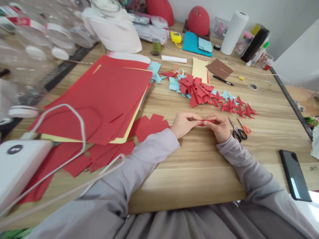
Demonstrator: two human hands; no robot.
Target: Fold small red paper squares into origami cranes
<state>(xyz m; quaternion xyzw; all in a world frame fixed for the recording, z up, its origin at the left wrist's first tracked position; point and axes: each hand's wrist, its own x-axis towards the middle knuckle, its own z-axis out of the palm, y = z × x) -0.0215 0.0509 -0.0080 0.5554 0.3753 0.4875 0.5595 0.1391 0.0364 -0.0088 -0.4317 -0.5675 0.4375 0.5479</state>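
Between my two hands, just above the wooden table, is a small piece of folded red paper (204,121). My left hand (185,123) pinches its left part, and my right hand (218,126) pinches its right end. Fingers cover most of the paper, so its folded shape is hard to make out. Beyond my hands lies a heap of folded red paper pieces (195,89), with pointed red and light blue paper cranes (230,103) trailing to the right. Red paper squares (152,127) lie close to my left wrist.
Large red sheets (107,96) are stacked at left beside a white device (25,169) with a cable. Black scissors (238,131) and small orange scissors (244,127) lie right of my right hand. A phone (295,174) rests at the right edge. Plastic bottles (57,36) crowd the back left.
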